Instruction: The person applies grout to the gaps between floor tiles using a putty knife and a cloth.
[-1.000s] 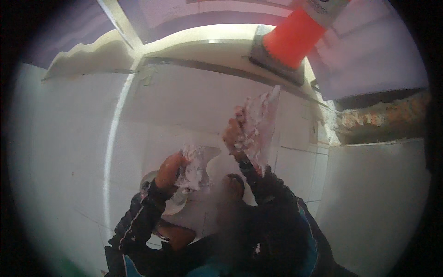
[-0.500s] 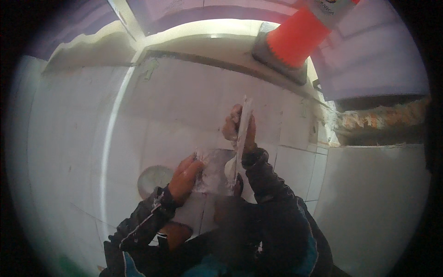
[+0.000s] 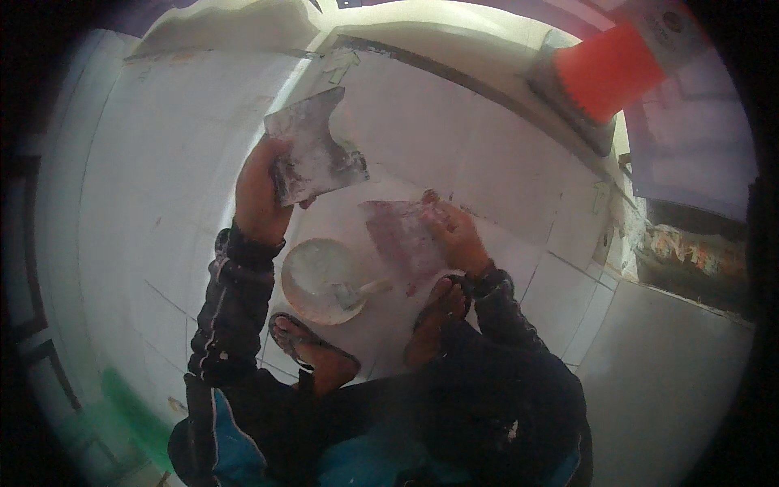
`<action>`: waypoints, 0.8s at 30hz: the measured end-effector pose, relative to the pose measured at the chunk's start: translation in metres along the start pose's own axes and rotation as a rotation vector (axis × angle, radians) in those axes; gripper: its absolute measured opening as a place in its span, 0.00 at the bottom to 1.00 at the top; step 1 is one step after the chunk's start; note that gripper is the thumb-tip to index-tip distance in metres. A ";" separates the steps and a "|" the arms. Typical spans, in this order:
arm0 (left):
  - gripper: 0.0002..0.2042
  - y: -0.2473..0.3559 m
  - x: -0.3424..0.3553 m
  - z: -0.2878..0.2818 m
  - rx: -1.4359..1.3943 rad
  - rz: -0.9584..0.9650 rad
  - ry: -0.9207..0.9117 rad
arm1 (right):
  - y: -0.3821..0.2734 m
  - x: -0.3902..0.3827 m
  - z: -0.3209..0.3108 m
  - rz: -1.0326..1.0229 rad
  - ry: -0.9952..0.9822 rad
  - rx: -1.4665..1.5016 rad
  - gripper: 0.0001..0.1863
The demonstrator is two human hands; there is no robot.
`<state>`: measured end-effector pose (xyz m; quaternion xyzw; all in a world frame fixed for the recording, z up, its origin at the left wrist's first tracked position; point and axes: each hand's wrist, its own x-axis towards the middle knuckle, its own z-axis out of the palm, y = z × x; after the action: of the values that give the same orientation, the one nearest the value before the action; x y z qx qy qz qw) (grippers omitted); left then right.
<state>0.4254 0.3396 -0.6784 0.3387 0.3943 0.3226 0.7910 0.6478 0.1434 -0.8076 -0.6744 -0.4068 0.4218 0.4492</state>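
My left hand [image 3: 261, 195] is raised and closed around the edge of a flat metal plastering trowel [image 3: 304, 146], smeared with white paste. A pale patch at that trowel's right edge looks like a lump of plaster. Lower and to the right, my right hand [image 3: 456, 235] grips another flat, rectangular plastering trowel [image 3: 399, 235], its face coated and reddish-grey, slightly blurred. The two trowels are apart. Between my arms a round bowl [image 3: 304, 264] of whitish paste stands on the floor. A putty knife [image 3: 350, 294] lies in it, its light handle over the rim.
My sandalled feet [image 3: 324, 361] stand behind the bowl on pale tiles. An orange traffic cone [image 3: 608, 73] with a dark base sits on a ledge at the far right. A broken recess [image 3: 690, 243] opens at right. Something green [image 3: 134, 414] shows at lower left.
The trowels were close together near my body. My left hand has lifted its trowel forward and left; the right has lowered and turned its trowel face-up. The view has shifted, uncovering the bowl.
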 end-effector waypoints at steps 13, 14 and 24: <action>0.20 -0.040 -0.013 0.029 0.114 -0.147 -0.155 | 0.052 -0.061 0.099 -0.076 -0.375 -0.081 0.29; 0.20 -0.045 -0.013 0.030 0.117 -0.150 -0.177 | 0.059 -0.065 0.100 -0.049 -0.434 -0.145 0.28; 0.21 -0.065 -0.008 0.034 0.049 -0.179 -0.232 | 0.075 -0.064 0.097 0.168 -0.585 -0.348 0.26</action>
<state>0.4660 0.2876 -0.7108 0.3563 0.3366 0.1997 0.8484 0.5501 0.0890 -0.8890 -0.6225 -0.5272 0.5571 0.1556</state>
